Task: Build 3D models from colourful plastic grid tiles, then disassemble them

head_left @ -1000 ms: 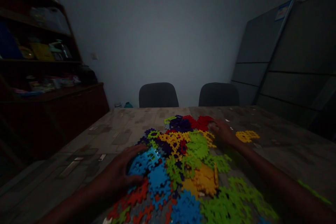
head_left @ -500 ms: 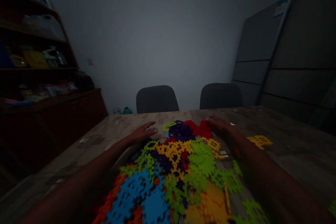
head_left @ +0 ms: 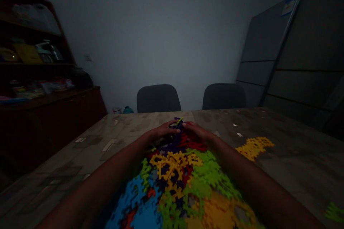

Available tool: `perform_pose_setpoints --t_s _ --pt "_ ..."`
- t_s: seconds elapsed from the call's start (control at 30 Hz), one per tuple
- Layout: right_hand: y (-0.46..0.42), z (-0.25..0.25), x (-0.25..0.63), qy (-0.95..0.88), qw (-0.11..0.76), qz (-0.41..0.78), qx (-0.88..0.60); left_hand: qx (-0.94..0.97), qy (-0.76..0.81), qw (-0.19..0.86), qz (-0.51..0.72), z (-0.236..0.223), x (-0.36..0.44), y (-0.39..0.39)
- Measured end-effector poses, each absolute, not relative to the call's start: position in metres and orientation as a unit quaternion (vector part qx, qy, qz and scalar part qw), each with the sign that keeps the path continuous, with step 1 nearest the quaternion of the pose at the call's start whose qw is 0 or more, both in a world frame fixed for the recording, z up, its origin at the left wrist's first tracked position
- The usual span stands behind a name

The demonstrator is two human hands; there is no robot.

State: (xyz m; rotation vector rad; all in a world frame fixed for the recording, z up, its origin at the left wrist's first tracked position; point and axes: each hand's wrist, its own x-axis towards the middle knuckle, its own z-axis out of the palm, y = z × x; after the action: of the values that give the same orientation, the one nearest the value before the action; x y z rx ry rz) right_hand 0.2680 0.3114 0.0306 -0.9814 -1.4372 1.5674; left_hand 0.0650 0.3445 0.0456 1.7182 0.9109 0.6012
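My left hand cups the far end of a heap of toothed plastic building pieces. Its thumb and fingers are apart, next to dark purple pieces and a thin lime-green piece. Opposite it, my right hand lies against red pieces with its fingers stretched out. Some pieces are bunched up between the two hands. Yellow pieces, lime-green pieces, blue pieces and orange-yellow pieces fill the heap between my forearms. Dim light hides the fingertips in part.
Beyond my right forearm lie yellow pieces on the patterned table. A lone green piece is at the right edge. Two dark chairs stand at the far side, and a shelf unit is on the left.
Both hands have come inward towards each other at the far end of the heap. The red and purple pieces there are now pressed closer together, and some are raised.
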Motion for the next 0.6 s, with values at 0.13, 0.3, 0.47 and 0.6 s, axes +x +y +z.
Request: perform_pose_setpoints --t_s 0.13,0.3,0.47,0.6 --pt "0.267 0.042 0.261 -0.606 0.377 0.614 -0.338 0.718 0.356 0.541 0.255 0.063 0.051 0.316" --pt "0.199 0.061 0.262 -0.698 0.333 0.558 -0.303 0.752 0.319 0.529 0.231 0.083 0.027 0.259" --pt "0.131 0.078 0.288 -0.869 0.157 0.381 -0.275 0.88 0.308 0.329 0.149 0.083 -0.01 0.177" --pt "0.115 0.07 0.328 -0.842 0.226 0.326 -0.366 0.917 0.273 0.258 0.135 0.084 -0.04 0.12"
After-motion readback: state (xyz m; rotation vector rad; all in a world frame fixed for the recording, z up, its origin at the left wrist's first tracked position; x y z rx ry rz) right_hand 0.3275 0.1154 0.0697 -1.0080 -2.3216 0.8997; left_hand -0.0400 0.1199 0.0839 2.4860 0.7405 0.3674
